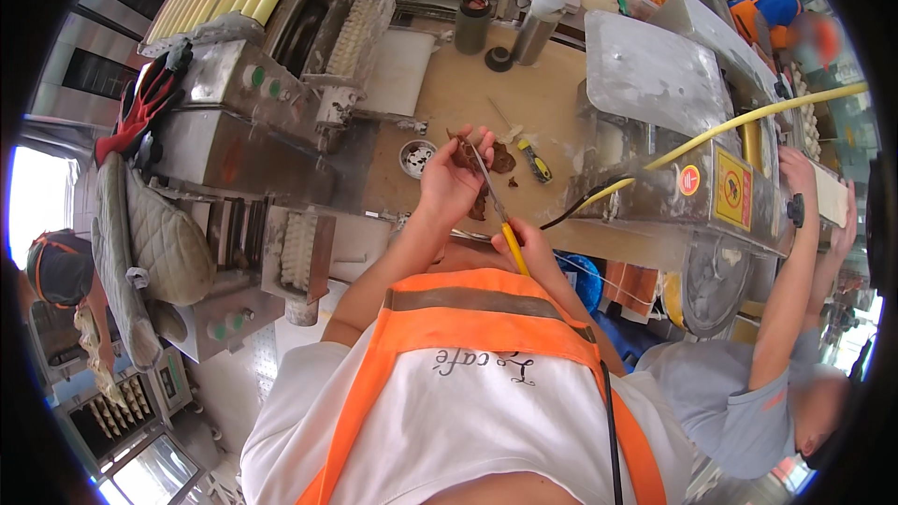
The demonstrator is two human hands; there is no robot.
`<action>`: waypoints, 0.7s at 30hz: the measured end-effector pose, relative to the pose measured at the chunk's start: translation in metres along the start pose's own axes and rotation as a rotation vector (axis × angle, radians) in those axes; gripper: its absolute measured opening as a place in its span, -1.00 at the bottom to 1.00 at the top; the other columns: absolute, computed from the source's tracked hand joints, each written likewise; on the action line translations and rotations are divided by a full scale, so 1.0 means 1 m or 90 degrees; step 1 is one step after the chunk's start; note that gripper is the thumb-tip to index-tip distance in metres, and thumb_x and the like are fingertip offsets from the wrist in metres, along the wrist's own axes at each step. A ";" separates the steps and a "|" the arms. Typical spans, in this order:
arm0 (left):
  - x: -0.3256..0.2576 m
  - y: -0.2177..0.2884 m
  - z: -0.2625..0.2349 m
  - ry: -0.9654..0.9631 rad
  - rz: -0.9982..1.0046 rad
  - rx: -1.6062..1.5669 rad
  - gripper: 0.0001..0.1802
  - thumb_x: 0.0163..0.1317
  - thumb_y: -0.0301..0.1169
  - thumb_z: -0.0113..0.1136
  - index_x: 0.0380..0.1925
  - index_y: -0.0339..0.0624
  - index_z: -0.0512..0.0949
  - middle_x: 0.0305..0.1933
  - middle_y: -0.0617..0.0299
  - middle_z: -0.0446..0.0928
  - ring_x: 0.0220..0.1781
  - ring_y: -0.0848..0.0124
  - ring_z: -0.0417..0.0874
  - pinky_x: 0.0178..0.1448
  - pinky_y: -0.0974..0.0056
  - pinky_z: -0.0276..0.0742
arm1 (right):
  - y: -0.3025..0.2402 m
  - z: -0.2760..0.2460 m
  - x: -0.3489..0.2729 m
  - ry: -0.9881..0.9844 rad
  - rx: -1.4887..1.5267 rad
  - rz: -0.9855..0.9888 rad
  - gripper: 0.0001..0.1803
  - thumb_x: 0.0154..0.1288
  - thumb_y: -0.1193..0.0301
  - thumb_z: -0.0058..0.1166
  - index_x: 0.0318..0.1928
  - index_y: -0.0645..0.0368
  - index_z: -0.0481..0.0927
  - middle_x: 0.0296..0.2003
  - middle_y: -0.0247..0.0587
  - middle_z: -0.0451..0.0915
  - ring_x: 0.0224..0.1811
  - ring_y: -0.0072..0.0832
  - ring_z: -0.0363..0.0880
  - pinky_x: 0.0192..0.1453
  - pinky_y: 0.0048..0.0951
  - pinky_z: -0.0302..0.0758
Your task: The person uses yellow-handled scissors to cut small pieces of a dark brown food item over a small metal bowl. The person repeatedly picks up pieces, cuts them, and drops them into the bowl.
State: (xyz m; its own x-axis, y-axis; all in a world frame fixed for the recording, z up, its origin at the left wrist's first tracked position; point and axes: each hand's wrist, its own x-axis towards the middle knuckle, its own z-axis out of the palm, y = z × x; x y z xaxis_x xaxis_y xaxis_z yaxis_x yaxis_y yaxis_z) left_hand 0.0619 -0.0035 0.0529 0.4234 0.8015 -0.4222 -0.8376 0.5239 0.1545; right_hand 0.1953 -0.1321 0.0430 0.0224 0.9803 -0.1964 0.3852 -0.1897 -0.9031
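Note:
My left hand (pixel 452 178) is palm up over the worktop, its fingers curled round a dark brown, dough-like piece (pixel 465 155). My right hand (pixel 533 252) grips a tool with a yellow handle (pixel 514 245) and a long narrow metal blade, whose tip reaches the brown piece. Whether it is a knife or scissors seen edge-on, I cannot tell. More brown stuff (pixel 503 161) lies just beyond my left fingers. Left of that hand sits a small round metal bowl (pixel 416 157) with dark and white bits inside. A yellow-and-black screwdriver (pixel 535 162) lies to the right.
Two metal flasks (pixel 472 22) (pixel 541 26) stand at the back of the brown worktop (pixel 449 84). A metal machine (pixel 687 178) with a yellow hose (pixel 748 119) borders the right. Roller machines (pixel 355 37) stand left. A co-worker's arms (pixel 795 271) reach in at the right.

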 end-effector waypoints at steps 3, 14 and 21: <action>0.001 0.011 0.001 0.015 0.046 0.050 -0.66 0.34 -0.35 -0.33 0.00 -0.29 0.31 0.08 -0.04 0.38 0.15 0.14 0.40 0.15 0.16 0.38 | -0.014 -0.009 -0.013 0.045 -0.194 0.023 -0.47 0.02 -0.01 0.22 -0.30 0.22 0.45 -0.56 -0.17 0.49 -0.54 -0.27 0.49 -0.47 -0.38 0.37; -0.005 0.007 0.013 -0.001 0.087 0.119 -0.68 0.30 -0.38 -0.31 -0.02 -0.27 0.30 0.08 -0.05 0.37 0.18 0.10 0.37 0.12 0.17 0.36 | -0.029 -0.010 -0.019 0.039 -0.227 0.096 -0.45 -0.07 -0.02 0.28 -0.38 0.21 0.42 -0.52 -0.03 0.50 -0.45 -0.05 0.50 -0.42 -0.25 0.39; -0.006 0.010 0.011 -0.022 0.111 0.135 -0.68 0.27 -0.46 -0.33 -0.02 -0.29 0.28 0.07 -0.08 0.36 0.18 0.07 0.37 0.17 0.14 0.33 | -0.027 -0.011 -0.021 0.021 -0.236 0.109 -0.45 -0.05 -0.02 0.26 -0.36 0.23 0.42 -0.50 0.00 0.51 -0.42 -0.03 0.52 -0.41 -0.24 0.39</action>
State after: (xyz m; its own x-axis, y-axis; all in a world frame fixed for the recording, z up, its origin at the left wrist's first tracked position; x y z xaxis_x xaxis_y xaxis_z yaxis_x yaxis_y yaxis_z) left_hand 0.0552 -0.0004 0.0673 0.2937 0.8926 -0.3422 -0.8096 0.4226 0.4074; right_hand 0.1950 -0.1466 0.0755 0.1417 0.9387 -0.3141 0.6796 -0.3230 -0.6586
